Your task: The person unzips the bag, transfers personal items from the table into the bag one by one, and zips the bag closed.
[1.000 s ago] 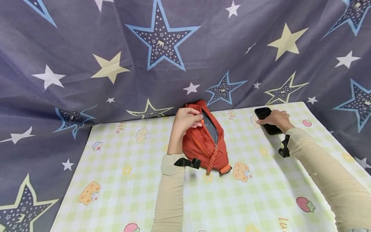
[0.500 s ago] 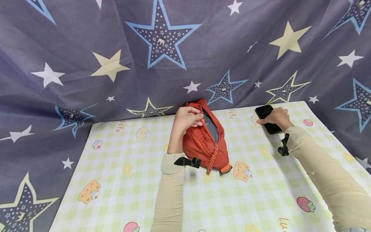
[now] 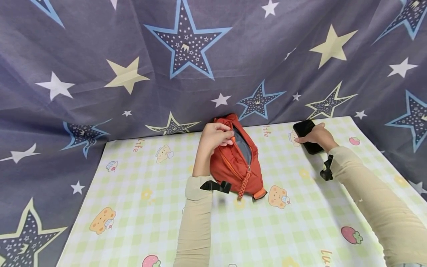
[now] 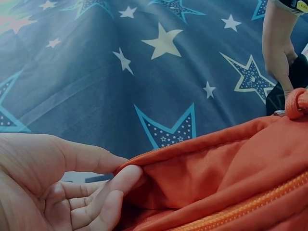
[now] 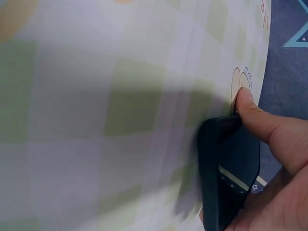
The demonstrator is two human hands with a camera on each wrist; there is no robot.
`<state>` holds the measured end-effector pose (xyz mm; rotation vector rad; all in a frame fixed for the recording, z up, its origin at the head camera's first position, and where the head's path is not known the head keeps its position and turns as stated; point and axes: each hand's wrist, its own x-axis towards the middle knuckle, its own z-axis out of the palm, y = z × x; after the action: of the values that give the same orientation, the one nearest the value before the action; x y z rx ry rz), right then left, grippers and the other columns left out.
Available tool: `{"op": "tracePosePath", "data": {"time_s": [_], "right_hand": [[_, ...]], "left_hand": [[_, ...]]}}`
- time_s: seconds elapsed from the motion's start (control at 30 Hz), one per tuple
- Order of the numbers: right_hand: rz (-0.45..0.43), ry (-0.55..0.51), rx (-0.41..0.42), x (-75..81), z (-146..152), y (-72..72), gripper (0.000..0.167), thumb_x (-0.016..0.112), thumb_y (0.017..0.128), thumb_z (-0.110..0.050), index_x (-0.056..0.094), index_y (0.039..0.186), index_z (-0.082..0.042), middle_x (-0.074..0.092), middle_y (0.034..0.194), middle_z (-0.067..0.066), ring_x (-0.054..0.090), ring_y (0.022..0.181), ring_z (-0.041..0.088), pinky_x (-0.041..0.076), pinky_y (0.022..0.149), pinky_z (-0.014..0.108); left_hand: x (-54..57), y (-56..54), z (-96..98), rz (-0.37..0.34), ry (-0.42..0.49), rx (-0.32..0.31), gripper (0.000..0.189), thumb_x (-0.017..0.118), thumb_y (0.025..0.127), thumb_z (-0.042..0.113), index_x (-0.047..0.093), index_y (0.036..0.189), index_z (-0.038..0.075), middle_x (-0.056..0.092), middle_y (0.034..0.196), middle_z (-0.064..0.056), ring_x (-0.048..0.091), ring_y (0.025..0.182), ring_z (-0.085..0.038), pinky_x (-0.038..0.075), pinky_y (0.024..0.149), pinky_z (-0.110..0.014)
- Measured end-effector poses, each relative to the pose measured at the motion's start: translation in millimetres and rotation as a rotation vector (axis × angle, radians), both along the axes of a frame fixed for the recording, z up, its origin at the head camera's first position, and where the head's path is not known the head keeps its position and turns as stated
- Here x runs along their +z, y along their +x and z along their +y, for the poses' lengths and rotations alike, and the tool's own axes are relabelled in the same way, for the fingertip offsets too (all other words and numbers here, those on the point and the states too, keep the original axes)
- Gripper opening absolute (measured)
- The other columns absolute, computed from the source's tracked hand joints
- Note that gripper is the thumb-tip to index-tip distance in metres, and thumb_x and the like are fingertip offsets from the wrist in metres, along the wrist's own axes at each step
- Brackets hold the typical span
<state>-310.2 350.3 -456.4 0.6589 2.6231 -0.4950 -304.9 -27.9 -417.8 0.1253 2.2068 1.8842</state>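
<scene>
A red zippered bag (image 3: 225, 168) lies on the table in the head view, its long zip drawn apart and a grey lining showing. My left hand (image 3: 216, 139) pinches the fabric edge of that opening near the bag's far end; the left wrist view has thumb and index finger (image 4: 126, 177) meeting on this edge. Off to the right, my right hand (image 3: 318, 136) grips a black smartphone (image 3: 303, 128) by its sides. In the right wrist view the thumb (image 5: 260, 118) is at one side of the phone (image 5: 238, 154), and its glossy face reflects the star curtain.
A pale green checked cloth with cartoon prints covers the table (image 3: 143, 215). Behind it hangs a dark curtain (image 3: 186, 100) patterned with stars. A braided zip pull (image 3: 244, 184) dangles from the bag's near end. Black straps (image 3: 217, 186) circle both wrists.
The phone's far end has risen slightly in the right hand's grip. The left hand and the bag stay as they were; the head view shifted a little at first.
</scene>
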Motion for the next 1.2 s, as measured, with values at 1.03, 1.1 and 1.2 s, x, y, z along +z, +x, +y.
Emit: {"op": "tracePosePath", "data": {"time_s": [1.03, 1.1, 1.2], "right_hand": [[0.209, 0.068, 0.105, 4.8, 3.8, 6.1, 0.061, 0.048, 0.103, -0.023, 0.032, 0.134, 0.027, 0.059, 0.103, 0.037, 0.065, 0.082, 0.043, 0.054, 0.068, 0.046], [0.253, 0.031, 0.131, 5.1, 7.9, 10.1, 0.046, 0.047, 0.101, -0.018, 0.047, 0.117, 0.025, 0.061, 0.086, 0.03, 0.063, 0.066, 0.036, 0.051, 0.059, 0.041], [0.29, -0.033, 0.158, 3.3, 14.0, 15.7, 0.032, 0.045, 0.099, -0.014, 0.055, 0.095, 0.017, 0.058, 0.07, 0.02, 0.058, 0.051, 0.026, 0.048, 0.05, 0.035]], "left_hand": [[4.8, 0.1, -6.0, -0.019, 0.005, -0.01, 0.026, 0.072, 0.092, 0.006, 0.07, 0.115, -0.006, 0.07, 0.074, -0.004, 0.068, 0.053, -0.008, 0.053, 0.05, -0.017], [4.4, 0.0, -6.6, -0.019, 0.005, -0.012, 0.027, 0.072, 0.092, 0.005, 0.07, 0.115, -0.006, 0.069, 0.073, -0.003, 0.067, 0.052, -0.007, 0.053, 0.05, -0.017], [3.2, 0.1, -6.9, -0.022, 0.009, -0.016, 0.027, 0.072, 0.091, 0.005, 0.07, 0.115, -0.006, 0.069, 0.07, -0.002, 0.067, 0.052, -0.007, 0.053, 0.05, -0.017]]}}
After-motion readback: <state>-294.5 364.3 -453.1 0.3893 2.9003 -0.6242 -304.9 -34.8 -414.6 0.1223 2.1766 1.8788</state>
